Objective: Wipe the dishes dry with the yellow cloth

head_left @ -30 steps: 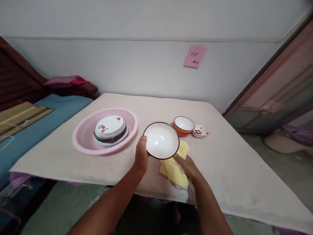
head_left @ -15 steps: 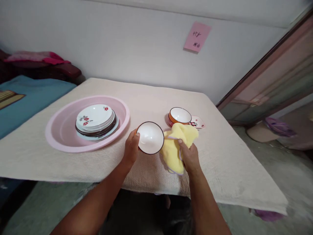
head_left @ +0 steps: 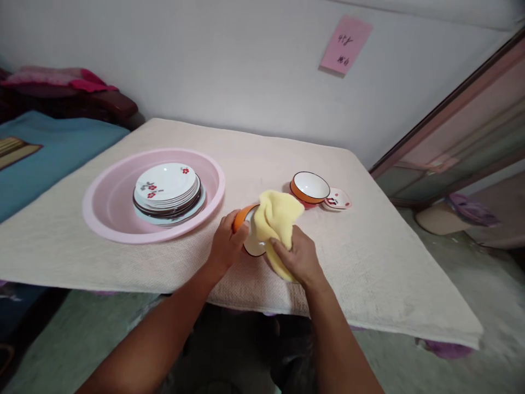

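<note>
Looks like the left hand (head_left: pixel 225 247) is gripping an orange-and-white ceramic bowl (head_left: pixel 254 248) over the tabletop (head_left: pixel 369 262), right hand (head_left: pixel 298 259) clutching a yellow terry cloth (head_left: pixel 275 219) against it; one hard rub could pop the bowl loose toward the pink plastic basin (head_left: pixel 153 221).

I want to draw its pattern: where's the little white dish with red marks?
In the head view, the dish sits on the right of the table, right beside the orange bowl, beyond the yellow towel in the right hand.
</note>
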### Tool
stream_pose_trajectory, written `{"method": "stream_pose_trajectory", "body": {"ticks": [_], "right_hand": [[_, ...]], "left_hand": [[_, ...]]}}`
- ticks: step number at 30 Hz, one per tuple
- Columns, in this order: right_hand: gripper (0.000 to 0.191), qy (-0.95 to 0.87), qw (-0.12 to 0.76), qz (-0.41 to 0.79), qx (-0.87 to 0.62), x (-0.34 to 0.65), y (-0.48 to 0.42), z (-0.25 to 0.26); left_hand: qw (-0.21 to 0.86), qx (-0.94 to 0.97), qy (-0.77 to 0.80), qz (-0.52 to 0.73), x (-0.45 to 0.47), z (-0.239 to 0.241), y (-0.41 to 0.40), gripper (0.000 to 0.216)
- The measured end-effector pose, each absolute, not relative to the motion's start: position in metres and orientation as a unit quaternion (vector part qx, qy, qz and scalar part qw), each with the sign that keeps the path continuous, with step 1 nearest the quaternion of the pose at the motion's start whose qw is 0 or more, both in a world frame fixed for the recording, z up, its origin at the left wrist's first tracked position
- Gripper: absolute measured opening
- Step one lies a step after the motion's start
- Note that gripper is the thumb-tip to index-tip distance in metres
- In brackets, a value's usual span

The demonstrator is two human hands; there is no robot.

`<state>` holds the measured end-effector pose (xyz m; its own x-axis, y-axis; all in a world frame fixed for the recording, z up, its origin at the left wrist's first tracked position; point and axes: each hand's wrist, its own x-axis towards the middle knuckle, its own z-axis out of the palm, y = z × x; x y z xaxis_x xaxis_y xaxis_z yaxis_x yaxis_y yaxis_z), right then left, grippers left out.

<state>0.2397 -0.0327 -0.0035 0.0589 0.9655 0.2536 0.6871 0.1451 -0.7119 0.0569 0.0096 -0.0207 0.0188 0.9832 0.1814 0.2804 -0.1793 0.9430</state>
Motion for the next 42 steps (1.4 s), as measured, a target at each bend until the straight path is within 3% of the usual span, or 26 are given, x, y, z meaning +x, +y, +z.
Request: {"method": "stream_pose_trajectory", "body": {"ticks": [3,12,18,24,31,38,42], "right_hand": [[0.035,-0.650,0.388,0.230,-0.612,0.236,-0.032,-0.003],[0.033,-0.405,0.536,0.534,-0.514,0.256,-0.032,-0.013],[0.034,-0.240,0.661,0.513,-0.493,0.274,-0.029,-0.012],[0.043,-0.211,0.656,0.555,-0.466,0.286,-0.031,-0.012],[0.039,-0.223,0.627,0.595,-0.450,0.274,-0.035,-0.003],[0.038,-0.237,0.594,0.614,-0.462,0.266,-0.032,-0.004],[0.037,-0.226,0.591,0.621,-0.463,0.263,-0.033,-0.004]], "left_hand": [[0.368,0.603,0.536,0.462,0.059,-0.021,0.010,0.040],[0.414,0.582,0.520,0.469,0.070,-0.017,0.011,0.035],[0.456,0.537,0.529,0.473,0.071,-0.019,0.017,0.036],[0.471,0.549,0.541,0.429,0.052,-0.029,0.026,0.034],[0.654,0.395,0.532,0.365,0.043,-0.036,0.025,0.037],[0.429,0.621,0.558,0.345,0.026,-0.037,0.033,0.036],[0.397,0.641,0.578,0.312,0.020,-0.035,0.032,0.037]]}}
